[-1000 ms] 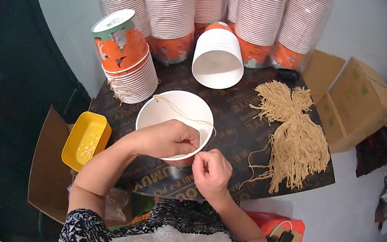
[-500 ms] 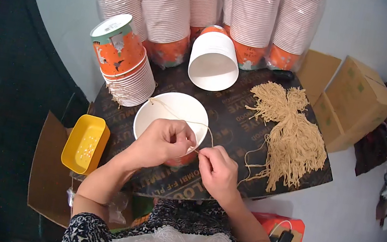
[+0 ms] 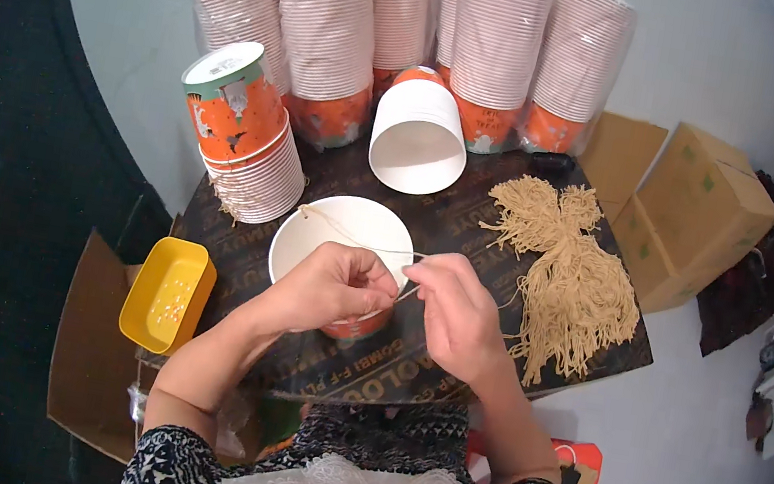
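Observation:
A white-lined paper bucket (image 3: 350,221), orange outside, stands mouth up in front of me. From a hole near its far left rim, a thin tan cord (image 3: 362,242) crosses the opening to my hands. My left hand (image 3: 340,285) is over the near rim, thumb and fingers pinched on the cord. Just right of the rim, my right hand (image 3: 455,312) is closed with its fingertips on the same cord. The exact spot between the left fingertips is hidden. To the right lies a bundle of tan cords (image 3: 577,287).
At left stand a stack of nested orange buckets (image 3: 260,183) and a yellow tray (image 3: 156,307) holding small pale bits. Behind, a white bucket (image 3: 419,151) lies on its side before several tall plastic-wrapped stacks (image 3: 325,25). Cardboard boxes (image 3: 709,192) stand beyond the table's right edge.
My right hand has risen and turned, its fingertips now higher along the cord. My left hand stays by the near rim. The whole view has shifted slightly.

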A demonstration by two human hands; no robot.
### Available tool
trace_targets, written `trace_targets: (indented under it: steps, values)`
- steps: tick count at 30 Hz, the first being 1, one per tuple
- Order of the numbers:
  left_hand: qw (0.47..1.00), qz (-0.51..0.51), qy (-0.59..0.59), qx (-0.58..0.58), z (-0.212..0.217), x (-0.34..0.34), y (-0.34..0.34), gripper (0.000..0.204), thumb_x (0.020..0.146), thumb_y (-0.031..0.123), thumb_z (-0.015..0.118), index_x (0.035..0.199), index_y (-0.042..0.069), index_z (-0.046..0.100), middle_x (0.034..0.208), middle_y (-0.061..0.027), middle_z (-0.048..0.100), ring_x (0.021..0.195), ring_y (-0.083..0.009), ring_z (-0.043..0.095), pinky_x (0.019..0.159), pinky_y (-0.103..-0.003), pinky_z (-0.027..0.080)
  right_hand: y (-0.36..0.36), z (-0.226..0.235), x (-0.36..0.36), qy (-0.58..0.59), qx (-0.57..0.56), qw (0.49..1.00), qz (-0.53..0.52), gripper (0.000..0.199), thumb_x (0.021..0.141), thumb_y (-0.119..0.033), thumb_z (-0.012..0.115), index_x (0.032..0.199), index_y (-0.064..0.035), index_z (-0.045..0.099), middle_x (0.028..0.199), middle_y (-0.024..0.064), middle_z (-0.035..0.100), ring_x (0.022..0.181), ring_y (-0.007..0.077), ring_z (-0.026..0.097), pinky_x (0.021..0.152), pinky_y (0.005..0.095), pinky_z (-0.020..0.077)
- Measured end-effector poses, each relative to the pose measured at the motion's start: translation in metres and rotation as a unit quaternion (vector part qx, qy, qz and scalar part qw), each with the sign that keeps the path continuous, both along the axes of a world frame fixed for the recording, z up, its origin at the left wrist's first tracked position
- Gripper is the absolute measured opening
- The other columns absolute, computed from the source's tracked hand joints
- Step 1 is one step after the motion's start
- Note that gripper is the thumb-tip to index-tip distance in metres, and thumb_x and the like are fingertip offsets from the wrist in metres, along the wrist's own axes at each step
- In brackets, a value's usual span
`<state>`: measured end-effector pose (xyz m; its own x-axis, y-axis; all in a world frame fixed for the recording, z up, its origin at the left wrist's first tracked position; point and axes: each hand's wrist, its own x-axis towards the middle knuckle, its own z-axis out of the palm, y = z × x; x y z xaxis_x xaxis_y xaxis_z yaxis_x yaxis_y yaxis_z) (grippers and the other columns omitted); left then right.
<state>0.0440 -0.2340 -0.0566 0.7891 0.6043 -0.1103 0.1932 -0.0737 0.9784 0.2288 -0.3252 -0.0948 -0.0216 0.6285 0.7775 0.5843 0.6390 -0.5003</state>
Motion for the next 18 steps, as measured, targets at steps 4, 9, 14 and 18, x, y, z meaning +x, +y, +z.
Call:
trace_targets:
  steps: [4, 9, 14, 18]
  values:
    - [0.999, -0.007, 0.027, 0.035, 0.001, 0.005, -0.001, 0.007, 0.088, 0.003, 0.067, 0.093, -0.002, 0.067, 0.081, 0.0002, 0.066, 0.074, -0.0052, 0.059, 0.067, -0.023, 0.049, 0.013, 0.013, -0.007, 0.043, -0.02, 0.992, 0.12, 0.029, 0.081, 0.009, 0.053, 0.108, -0.0002, 0.059, 0.097, 0.0162, 0.058, 0.087, 0.0349, 0.063, 0.075, 0.0409, 0.0526]
    - [0.996, 0.007, -0.013, 0.09, -0.011, 0.007, 0.002, 0.005, 0.088, 0.003, 0.068, 0.089, -0.001, 0.066, 0.075, 0.0004, 0.064, 0.067, -0.0043, 0.056, 0.06, -0.022, 0.046, 0.028, 0.021, -0.01, 0.002, 0.033, 0.995, 0.093, 0.031, 0.082, 0.012, 0.049, 0.11, 0.0012, 0.059, 0.117, 0.0204, 0.054, 0.102, 0.0303, 0.06, 0.09, 0.0376, 0.0492]
    - [1.0, 0.006, -0.008, -0.018, -0.007, 0.006, 0.004, 0.006, 0.09, 0.002, 0.066, 0.086, -0.002, 0.063, 0.07, -0.0019, 0.061, 0.055, -0.0045, 0.05, 0.047, -0.021, 0.038, 0.017, -0.003, 0.002, 0.013, -0.016, 1.0, -0.02, 0.023, 0.08, 0.006, 0.059, 0.102, -0.0005, 0.059, 0.128, 0.0202, 0.049, 0.11, 0.0334, 0.055, 0.096, 0.0403, 0.0448]
    - [0.999, -0.014, -0.021, -0.042, -0.006, 0.007, 0.005, 0.005, 0.09, 0.001, 0.065, 0.088, -0.003, 0.063, 0.07, -0.0027, 0.06, 0.055, -0.0056, 0.051, 0.047, -0.02, 0.038, 0.008, -0.018, 0.0, 0.014, -0.051, 0.999, -0.006, 0.021, 0.08, 0.006, 0.061, 0.101, -0.0012, 0.06, 0.128, 0.0174, 0.051, 0.112, 0.0322, 0.055, 0.097, 0.0396, 0.0446]
